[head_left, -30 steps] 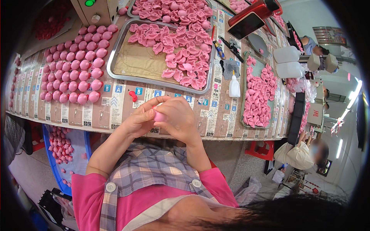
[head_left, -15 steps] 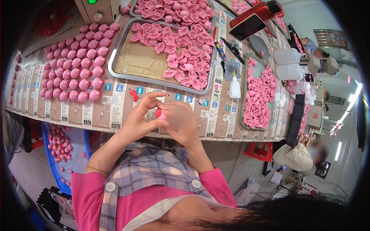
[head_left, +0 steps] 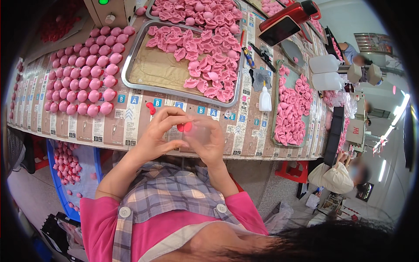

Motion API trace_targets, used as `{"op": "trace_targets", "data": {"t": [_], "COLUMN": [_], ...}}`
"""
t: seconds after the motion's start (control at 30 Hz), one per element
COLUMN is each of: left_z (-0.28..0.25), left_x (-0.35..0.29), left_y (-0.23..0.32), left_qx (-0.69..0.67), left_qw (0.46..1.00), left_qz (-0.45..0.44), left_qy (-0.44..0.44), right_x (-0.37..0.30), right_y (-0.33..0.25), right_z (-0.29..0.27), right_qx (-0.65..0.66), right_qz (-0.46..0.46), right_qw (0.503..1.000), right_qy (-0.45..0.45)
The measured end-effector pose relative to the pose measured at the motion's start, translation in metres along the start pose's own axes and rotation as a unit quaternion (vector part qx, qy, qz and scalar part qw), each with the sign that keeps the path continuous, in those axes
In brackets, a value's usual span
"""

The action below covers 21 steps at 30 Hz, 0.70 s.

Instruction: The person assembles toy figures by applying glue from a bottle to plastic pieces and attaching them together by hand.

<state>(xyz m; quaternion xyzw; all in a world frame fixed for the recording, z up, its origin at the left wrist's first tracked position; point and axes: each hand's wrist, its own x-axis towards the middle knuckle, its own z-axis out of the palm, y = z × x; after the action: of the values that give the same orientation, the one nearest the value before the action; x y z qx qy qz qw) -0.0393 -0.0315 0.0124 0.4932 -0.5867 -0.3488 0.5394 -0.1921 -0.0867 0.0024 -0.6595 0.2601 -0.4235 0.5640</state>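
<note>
Red small piece (head_left: 184, 127) pinched between fingertips of left hand (head_left: 159, 133) and right hand (head_left: 205, 139), hands touching

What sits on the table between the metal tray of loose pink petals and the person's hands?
In the head view, a small red piece lies on the printed cardboard sheets, between the metal tray and the left hand and right hand.

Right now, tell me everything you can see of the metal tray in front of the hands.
The metal tray is a shallow, silvery rectangle with rounded corners and a raised rim, lying flat on the paper-covered table. A brownish sheet lines its bare left part; pink curled pieces heap across its top and right side. Rows of pink balls lie left of it. Neither hand touches it.
</note>
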Motion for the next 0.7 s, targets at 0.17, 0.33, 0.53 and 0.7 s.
{"op": "trace_targets", "data": {"t": [0.17,0.33,0.53,0.7], "left_z": [-0.006,-0.008,-0.001,-0.006], "left_x": [-0.003,-0.001,0.003,0.003], "left_y": [-0.007,-0.002,0.002,0.002], "left_qx": [0.063,0.103,0.082,0.116], "left_qw": [0.998,0.994,0.996,0.992], "left_qz": [0.022,0.046,0.011,0.021], "left_qy": [-0.005,0.004,0.042,0.036], "right_x": [0.003,0.002,0.004,0.001], "right_y": [-0.004,0.008,0.008,0.017], "right_z": [-0.002,-0.005,0.01,0.014], "right_qx": [0.056,0.228,0.511,0.528], "right_qz": [0.043,0.141,0.248,0.297], "right_qw": [0.994,0.96,0.821,0.795], "right_qy": [-0.082,-0.081,-0.047,-0.024]}}
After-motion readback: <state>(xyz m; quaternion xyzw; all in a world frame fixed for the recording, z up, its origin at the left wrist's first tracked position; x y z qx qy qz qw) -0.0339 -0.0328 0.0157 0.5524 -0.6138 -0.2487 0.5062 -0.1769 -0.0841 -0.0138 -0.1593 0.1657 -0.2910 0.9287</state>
